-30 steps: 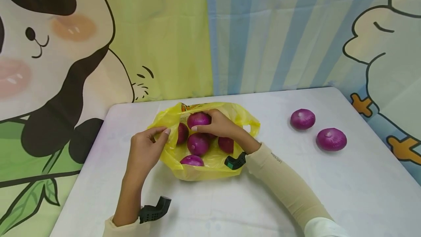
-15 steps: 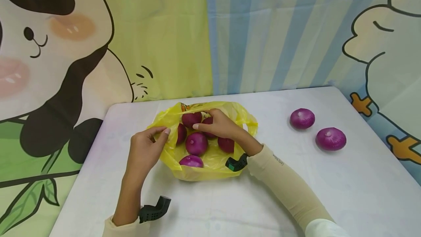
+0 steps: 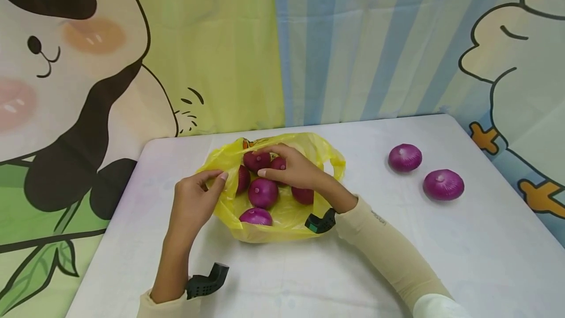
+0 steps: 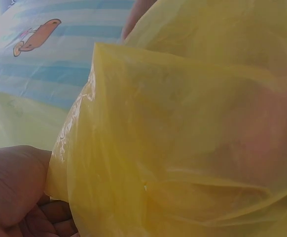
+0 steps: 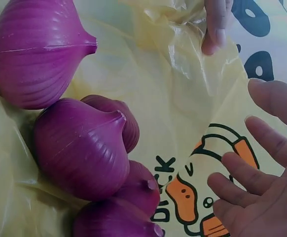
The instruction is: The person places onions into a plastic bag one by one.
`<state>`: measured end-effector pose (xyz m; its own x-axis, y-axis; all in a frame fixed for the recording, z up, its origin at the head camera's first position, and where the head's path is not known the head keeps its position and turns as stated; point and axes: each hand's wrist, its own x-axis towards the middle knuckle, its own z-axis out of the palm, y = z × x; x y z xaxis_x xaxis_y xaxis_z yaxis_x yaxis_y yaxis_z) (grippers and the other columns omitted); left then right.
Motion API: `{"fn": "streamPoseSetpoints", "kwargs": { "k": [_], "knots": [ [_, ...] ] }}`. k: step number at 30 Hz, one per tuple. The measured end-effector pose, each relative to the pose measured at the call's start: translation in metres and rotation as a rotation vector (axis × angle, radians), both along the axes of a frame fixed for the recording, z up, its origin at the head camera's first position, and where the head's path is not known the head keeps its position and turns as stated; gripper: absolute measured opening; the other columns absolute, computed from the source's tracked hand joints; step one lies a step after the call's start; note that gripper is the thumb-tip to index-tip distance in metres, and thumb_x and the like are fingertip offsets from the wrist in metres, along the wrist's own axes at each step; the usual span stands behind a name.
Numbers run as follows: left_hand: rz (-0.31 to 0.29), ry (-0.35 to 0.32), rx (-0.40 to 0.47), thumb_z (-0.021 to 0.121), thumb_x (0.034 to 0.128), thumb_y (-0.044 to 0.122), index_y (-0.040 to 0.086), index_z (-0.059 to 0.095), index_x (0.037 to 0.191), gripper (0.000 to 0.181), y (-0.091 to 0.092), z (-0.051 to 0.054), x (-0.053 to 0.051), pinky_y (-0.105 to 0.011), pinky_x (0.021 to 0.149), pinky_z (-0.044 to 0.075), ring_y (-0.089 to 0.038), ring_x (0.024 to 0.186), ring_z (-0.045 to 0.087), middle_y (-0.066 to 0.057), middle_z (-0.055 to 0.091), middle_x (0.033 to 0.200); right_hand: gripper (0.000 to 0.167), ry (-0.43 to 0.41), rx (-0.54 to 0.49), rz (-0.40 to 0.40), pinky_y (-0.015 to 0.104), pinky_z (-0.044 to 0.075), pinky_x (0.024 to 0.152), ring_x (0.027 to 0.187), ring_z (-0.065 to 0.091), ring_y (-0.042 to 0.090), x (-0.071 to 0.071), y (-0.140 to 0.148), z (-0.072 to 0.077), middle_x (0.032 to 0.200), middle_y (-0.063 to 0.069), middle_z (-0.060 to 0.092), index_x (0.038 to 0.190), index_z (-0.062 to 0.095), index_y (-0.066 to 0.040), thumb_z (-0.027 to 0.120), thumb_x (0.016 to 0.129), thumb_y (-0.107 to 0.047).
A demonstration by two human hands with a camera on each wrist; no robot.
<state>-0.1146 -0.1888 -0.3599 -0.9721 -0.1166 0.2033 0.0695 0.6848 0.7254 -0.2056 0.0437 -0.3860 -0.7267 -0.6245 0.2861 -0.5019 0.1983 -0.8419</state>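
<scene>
A yellow plastic bag lies with its mouth spread and several purple onions inside. My left hand pinches the bag's left rim between thumb and fingers; the left wrist view has the yellow film across most of it. Over the back of the bag's mouth hovers my right hand, fingers extended and holding nothing. In the right wrist view that hand is spread apart from the onions, beside the bag's printed duck. The right hand partly covers the rear onions in the head view.
Two more onions, one farther back and one nearer, sit on the white tablecloth to the right. A cartoon curtain hangs behind the table. Each wrist wears a black camera.
The right hand has let go of an onion, which now rests at the back of the bag. Its fingers have straightened. The left hand keeps its pinch on the rim.
</scene>
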Motion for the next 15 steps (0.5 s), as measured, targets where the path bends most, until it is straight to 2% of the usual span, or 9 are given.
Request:
{"fn": "streamPoseSetpoints", "kwargs": {
  "k": [6, 15],
  "knots": [
    [0.001, 0.015, -0.002, 0.065, 0.0948, 0.028, 0.002, 0.074, 0.107, 0.030, 0.000, 0.002, 0.000, -0.026, 0.042, 0.039, -0.023, 0.054, 0.045, -0.005, 0.060, 0.067, 0.036, 0.061, -0.014, 0.079, 0.048, 0.037, 0.104, 0.124, 0.048, 0.017, 0.012, 0.013, 0.004, 0.130, 0.003, 0.058, 0.125, 0.062, -0.006, 0.069, 0.090, -0.014],
    [0.003, 0.000, 0.002, 0.064, 0.0954, 0.028, 0.001, 0.073, 0.108, 0.031, 0.000, 0.003, 0.001, -0.025, 0.043, 0.038, -0.023, 0.055, 0.045, -0.006, 0.060, 0.068, 0.031, 0.085, -0.055, 0.081, 0.051, 0.040, 0.102, 0.126, 0.048, 0.020, 0.020, 0.031, 0.004, 0.131, 0.011, 0.057, 0.123, 0.063, -0.005, 0.066, 0.092, -0.009]
  ]
}}
